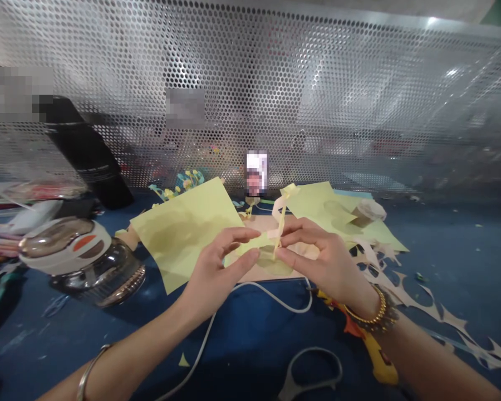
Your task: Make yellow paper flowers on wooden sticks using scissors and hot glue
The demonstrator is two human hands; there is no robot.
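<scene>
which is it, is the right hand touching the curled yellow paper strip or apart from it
Touching. The head view shows the right hand with its fingertips pinching the lower end of the curled yellow paper strip.

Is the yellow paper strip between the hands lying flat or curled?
Curled: the yellow paper strip rises in a twisted loop from the pinch of the left hand and right hand.

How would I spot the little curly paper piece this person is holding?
Start at the blue work surface, where pale yellow paper sheets lie. Above them, the left hand and right hand pinch a narrow, twisted yellow paper strip, the only paper standing up, curling above both hands.
</scene>
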